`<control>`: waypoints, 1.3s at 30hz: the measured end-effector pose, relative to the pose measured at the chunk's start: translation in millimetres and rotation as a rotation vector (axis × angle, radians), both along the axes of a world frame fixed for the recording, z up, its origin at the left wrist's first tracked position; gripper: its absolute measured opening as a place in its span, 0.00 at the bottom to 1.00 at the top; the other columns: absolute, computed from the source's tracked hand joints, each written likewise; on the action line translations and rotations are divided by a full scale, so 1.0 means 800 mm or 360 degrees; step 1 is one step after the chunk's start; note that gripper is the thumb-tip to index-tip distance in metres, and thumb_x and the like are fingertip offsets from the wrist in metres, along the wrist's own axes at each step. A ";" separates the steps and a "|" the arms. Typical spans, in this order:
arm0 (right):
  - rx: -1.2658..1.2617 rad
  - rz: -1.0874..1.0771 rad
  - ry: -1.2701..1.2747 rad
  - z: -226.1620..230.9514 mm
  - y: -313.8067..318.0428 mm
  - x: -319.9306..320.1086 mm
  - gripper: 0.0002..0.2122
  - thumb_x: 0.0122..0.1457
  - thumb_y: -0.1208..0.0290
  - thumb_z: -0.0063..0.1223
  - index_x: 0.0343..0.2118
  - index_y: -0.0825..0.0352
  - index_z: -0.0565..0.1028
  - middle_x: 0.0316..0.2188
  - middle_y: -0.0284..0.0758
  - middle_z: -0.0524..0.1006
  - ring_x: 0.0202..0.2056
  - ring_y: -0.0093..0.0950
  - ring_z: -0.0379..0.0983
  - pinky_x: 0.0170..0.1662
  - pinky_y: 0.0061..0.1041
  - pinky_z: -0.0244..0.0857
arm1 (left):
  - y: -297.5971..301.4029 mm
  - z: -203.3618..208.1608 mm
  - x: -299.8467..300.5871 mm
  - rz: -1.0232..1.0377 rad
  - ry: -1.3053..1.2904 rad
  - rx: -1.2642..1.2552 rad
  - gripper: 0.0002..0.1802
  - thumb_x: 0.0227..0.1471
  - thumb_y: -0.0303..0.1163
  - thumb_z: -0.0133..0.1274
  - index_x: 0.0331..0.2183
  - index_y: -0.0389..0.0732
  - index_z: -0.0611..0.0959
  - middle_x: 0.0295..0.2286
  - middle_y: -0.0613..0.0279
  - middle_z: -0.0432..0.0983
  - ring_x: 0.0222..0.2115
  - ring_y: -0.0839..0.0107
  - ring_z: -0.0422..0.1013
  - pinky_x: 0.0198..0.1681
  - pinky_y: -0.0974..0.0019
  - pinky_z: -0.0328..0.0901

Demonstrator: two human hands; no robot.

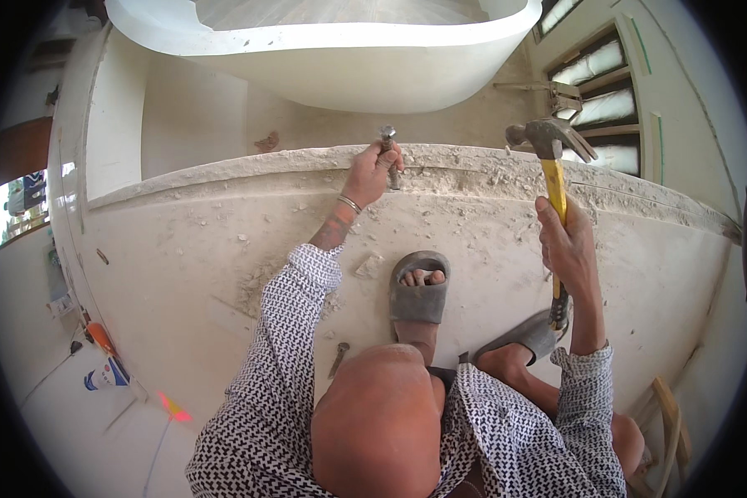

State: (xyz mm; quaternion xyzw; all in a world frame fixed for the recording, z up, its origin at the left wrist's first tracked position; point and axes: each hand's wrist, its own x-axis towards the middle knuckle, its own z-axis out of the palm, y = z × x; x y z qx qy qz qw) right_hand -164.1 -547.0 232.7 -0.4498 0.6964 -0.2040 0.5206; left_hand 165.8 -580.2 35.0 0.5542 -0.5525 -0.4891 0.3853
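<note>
My left hand (371,176) is closed round a metal chisel (393,178), held upright with its struck head above the fist. The chisel's lower end meets the chipped, rubble-strewn ledge (249,173). A claw hammer (554,170) with a yellow and black handle is gripped in my right hand (569,243). Its head is raised over the right part of the ledge, to the right of the chisel and apart from it. Broken bits and dust lie along the ledge around the chisel tip.
A white bathtub (349,70) stands beyond the ledge. My sandalled foot (420,286) is on the dusty floor, near a loose chunk (369,266) and another metal chisel (339,358). Wooden pieces (671,423) lean at the lower right; an orange-handled tool (100,338) lies at left.
</note>
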 end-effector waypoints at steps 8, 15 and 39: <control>0.0148 -0.0060 -0.0234 -0.015 -0.011 0.029 0.17 0.68 0.56 0.52 0.34 0.69 0.72 0.16 0.22 0.65 0.16 0.12 0.60 0.18 0.17 0.56 | 0.007 0.017 -0.028 -0.0283 -0.0447 -0.0178 0.16 0.69 0.44 0.44 0.39 0.40 0.75 0.27 0.62 0.77 0.29 0.69 0.78 0.38 0.60 0.75; -0.0028 0.0061 -0.0039 -0.010 -0.025 0.026 0.17 0.68 0.56 0.52 0.35 0.69 0.73 0.17 0.22 0.65 0.16 0.12 0.60 0.17 0.16 0.55 | -0.020 0.055 0.058 0.0327 0.0605 0.0033 0.15 0.70 0.41 0.43 0.41 0.38 0.73 0.31 0.61 0.75 0.36 0.70 0.78 0.41 0.61 0.79; -0.0625 0.0473 0.0157 0.012 -0.055 0.081 0.19 0.71 0.57 0.47 0.35 0.73 0.73 0.13 0.36 0.66 0.15 0.24 0.61 0.22 0.29 0.56 | -0.017 0.030 0.012 -0.0338 0.0426 0.0144 0.08 0.66 0.32 0.51 0.40 0.36 0.77 0.30 0.64 0.78 0.33 0.74 0.76 0.42 0.66 0.71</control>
